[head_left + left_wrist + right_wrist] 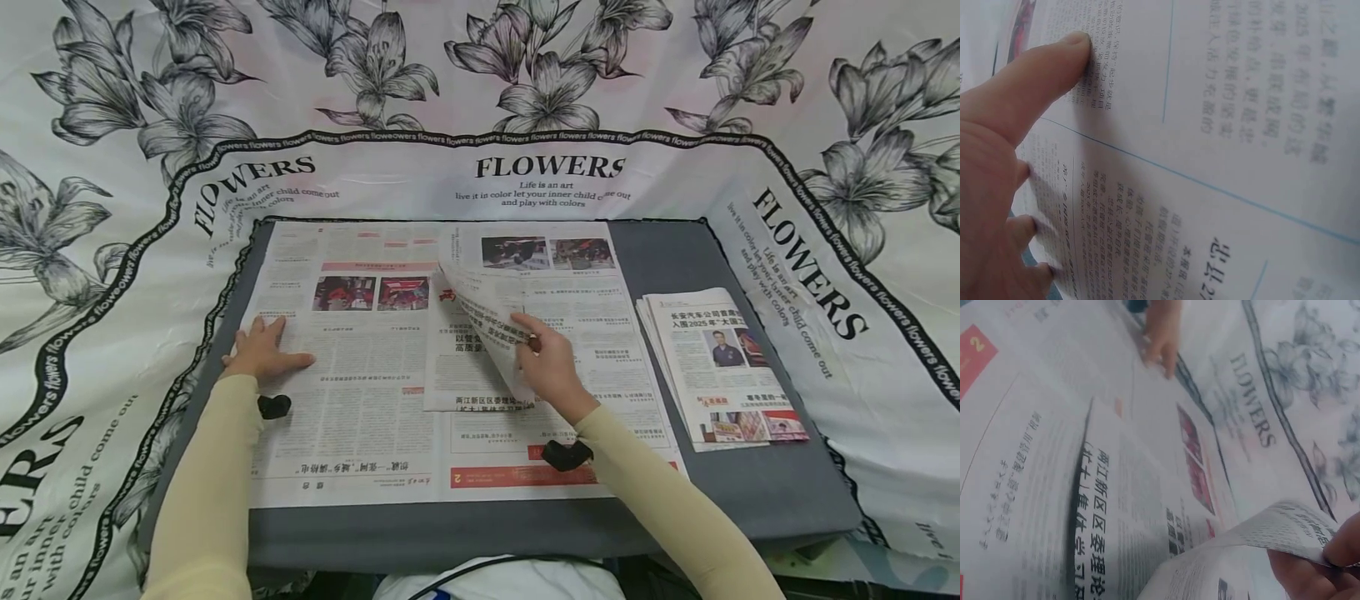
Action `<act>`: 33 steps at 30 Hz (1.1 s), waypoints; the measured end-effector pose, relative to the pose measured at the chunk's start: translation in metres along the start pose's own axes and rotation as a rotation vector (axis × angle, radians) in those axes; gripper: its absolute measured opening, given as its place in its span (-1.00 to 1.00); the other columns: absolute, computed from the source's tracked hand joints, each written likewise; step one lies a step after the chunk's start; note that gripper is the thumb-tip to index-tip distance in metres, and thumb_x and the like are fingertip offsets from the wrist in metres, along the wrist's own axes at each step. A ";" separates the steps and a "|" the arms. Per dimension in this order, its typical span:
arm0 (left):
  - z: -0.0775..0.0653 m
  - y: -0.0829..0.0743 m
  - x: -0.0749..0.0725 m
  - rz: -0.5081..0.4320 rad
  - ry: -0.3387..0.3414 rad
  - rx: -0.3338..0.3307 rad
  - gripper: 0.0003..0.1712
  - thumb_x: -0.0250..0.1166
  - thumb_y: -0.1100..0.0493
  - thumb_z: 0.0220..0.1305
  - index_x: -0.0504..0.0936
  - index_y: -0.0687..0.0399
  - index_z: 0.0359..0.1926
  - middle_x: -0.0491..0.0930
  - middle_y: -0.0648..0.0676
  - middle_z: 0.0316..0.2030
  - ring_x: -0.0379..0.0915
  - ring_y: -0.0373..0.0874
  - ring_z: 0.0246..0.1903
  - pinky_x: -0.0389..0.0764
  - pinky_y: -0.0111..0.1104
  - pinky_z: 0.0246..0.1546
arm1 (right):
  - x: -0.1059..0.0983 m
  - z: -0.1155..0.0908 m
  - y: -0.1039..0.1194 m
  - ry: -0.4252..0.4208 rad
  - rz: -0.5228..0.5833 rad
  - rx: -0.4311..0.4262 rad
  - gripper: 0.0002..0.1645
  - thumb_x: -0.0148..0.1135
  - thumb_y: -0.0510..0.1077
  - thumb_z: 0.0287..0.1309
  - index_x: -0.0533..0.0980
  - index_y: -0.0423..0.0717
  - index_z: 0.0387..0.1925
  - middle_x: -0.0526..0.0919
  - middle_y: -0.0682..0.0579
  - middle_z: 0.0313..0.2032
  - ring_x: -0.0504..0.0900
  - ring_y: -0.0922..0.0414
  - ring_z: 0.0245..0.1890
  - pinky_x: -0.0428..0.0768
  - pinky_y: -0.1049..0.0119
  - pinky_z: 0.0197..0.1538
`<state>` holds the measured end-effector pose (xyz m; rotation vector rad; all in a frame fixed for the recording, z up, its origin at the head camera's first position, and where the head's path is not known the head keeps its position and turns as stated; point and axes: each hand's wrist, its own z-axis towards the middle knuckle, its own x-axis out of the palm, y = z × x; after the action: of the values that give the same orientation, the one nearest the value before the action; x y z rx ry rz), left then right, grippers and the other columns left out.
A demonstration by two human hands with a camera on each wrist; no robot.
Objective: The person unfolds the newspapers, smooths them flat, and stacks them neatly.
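Note:
A large newspaper [360, 400] lies spread out, its printing upside down in the head view. On its middle lies a smaller newspaper sheet [457, 375], one side of which is lifted and curled over. My right hand [553, 371] pinches the edge of that curled sheet between thumb and fingers. In the right wrist view the raised paper [1291, 528] bends up into the right hand [1319, 572]. My left hand [262, 354] rests on the left part of the spread newspaper, fingers apart. The left wrist view shows its thumb [1054, 75] extended on the print.
A folded stack of newspapers [727, 367] lies at the right on the grey tabletop [652, 250]. A white cloth [555, 196] printed with flowers and lettering surrounds the grey surface. A dark cable [480, 568] runs along the front, below the table edge.

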<state>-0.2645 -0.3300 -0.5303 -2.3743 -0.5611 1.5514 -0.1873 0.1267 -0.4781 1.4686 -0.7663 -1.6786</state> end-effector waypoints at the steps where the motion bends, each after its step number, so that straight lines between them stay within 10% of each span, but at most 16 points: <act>1: 0.000 0.000 0.000 0.002 0.002 0.001 0.34 0.40 -0.34 0.16 -0.18 0.22 0.62 -0.42 0.57 0.54 -0.56 0.71 0.46 -0.28 0.69 0.19 | -0.006 -0.002 -0.002 -0.022 0.043 0.035 -0.38 0.03 -0.47 0.29 0.45 -0.23 0.37 0.63 -0.33 0.19 0.69 0.04 -0.38 0.53 0.43 -0.49; 15: -0.002 0.001 -0.002 0.032 0.008 0.014 0.35 0.39 -0.36 0.16 -0.17 0.27 0.60 -0.40 0.61 0.51 -0.51 0.74 0.45 -0.24 0.70 0.17 | -0.064 -0.036 -0.047 -0.237 0.362 0.200 -0.45 0.06 -0.48 0.32 0.42 -0.29 0.33 0.53 -0.16 -0.07 0.65 0.40 -0.42 0.73 0.46 -0.25; 33: -0.001 0.000 -0.002 0.044 0.016 0.019 0.34 0.37 -0.36 0.18 -0.19 0.26 0.60 -0.40 0.61 0.51 -0.49 0.75 0.44 -0.23 0.69 0.18 | -0.090 -0.057 -0.091 -0.371 0.370 0.481 -0.46 0.09 -0.45 0.33 0.38 -0.29 0.33 0.37 -0.04 -0.15 0.69 0.38 -0.47 0.73 0.45 -0.22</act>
<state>-0.2639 -0.3304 -0.5281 -2.3981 -0.4927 1.5479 -0.1408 0.2542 -0.5157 1.2173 -1.6299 -1.5537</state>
